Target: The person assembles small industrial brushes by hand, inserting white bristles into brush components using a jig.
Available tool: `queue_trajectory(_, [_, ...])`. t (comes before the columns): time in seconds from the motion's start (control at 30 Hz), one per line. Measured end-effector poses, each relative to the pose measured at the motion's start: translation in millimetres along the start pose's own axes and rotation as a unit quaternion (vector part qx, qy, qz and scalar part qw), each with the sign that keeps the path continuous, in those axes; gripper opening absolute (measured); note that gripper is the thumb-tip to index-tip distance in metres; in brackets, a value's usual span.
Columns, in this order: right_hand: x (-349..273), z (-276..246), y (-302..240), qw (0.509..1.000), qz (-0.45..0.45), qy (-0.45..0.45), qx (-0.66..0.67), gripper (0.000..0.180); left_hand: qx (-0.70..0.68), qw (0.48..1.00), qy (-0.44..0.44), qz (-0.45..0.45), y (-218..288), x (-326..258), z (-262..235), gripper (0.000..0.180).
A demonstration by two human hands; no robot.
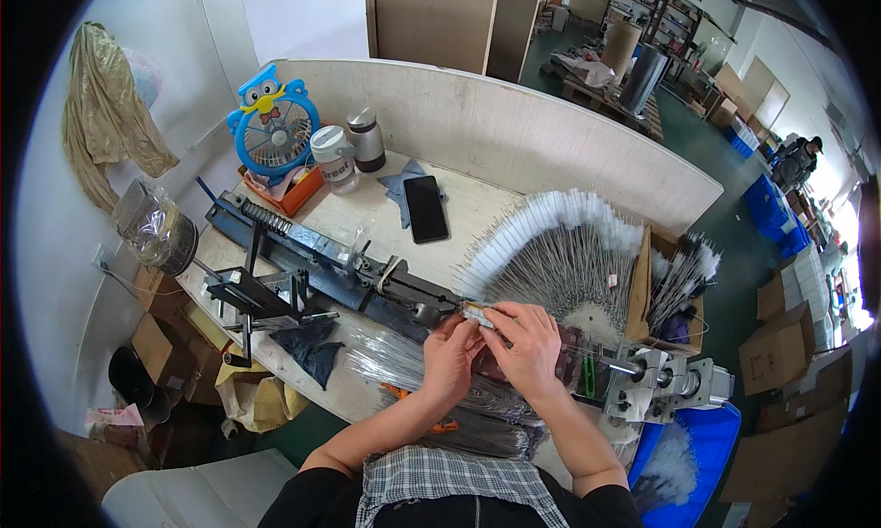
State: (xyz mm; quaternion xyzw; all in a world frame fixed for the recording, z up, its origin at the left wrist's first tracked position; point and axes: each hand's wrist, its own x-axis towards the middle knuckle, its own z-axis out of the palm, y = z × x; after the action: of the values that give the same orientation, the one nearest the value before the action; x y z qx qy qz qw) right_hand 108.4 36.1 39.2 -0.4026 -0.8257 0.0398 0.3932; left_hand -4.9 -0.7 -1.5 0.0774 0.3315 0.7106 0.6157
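Fingers (pixel 519 317) of the right hand (pixel 529 352) pinch a small pale piece (pixel 477 315) in the head view, over the near middle of the worktop (pixel 473 202). The left hand (pixel 446 358) is just beside it with its fingertips bunched close together; whether they also grip the piece cannot be told. The piece is at the right end of a long dark rail (pixel 340 262), which runs toward the far left and carries a coil spring (pixel 266 218).

Below the rail, on the near side, loose thin wires (pixel 381 352) are bundled, and an orange-handled tool (pixel 444 427) lies by the left forearm. To the right of the rail and farther off, wire brushes with white tips (pixel 560 248) spread out like a fan. Beyond them on the right is a cardboard box (pixel 639 294) holding more brushes. Near right are a metal machine with a shaft (pixel 679 381) and a blue bin (pixel 711 450).

On the far side lies a black phone (pixel 426 209), partly over a blue cloth (pixel 395 187). Farther left are a silver bottle (pixel 366 143), a lidded jar (pixel 333 158) and a blue cartoon-shaped fan (pixel 273 135) at an orange tray (pixel 298 196).
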Motion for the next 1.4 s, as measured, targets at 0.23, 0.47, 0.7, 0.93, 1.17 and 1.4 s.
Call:
queue_trajectory(0.23, [6, -4, -1, 1.0, -0.015, -0.013, 0.002, 0.024, -0.012, 1.0, -0.014, -0.001, 2, 1, -5, 0.024])
queue_trajectory(0.47, [-5, -34, 4, 0.99, -0.016, -0.092, -0.101, 0.019, -0.016, 0.999, -0.006, -0.037, 14, -10, 5, 0.043])
queue_trajectory(0.7, [-10, -42, 2, 0.992, -0.005, -0.105, -0.069, 0.018, 0.048, 0.996, -0.018, -0.066, 19, -15, 9, 0.068])
queue_trajectory(0.93, [-22, -51, 1, 0.998, -0.005, -0.067, -0.012, 0.02, 0.205, 0.973, -0.028, -0.102, 15, -20, -4, 0.065])
queue_trajectory(1.17, [-75, -19, 3, 0.981, -0.015, -0.165, 0.1, 0.017, 0.202, 0.97, 0.138, 0.02, 92, -34, -123, 0.047])
queue_trajectory(1.4, [-88, 30, -28, 0.962, -0.154, -0.213, 0.077, 0.023, 0.138, 0.828, 0.48, 0.257, 225, -44, -272, 0.041])
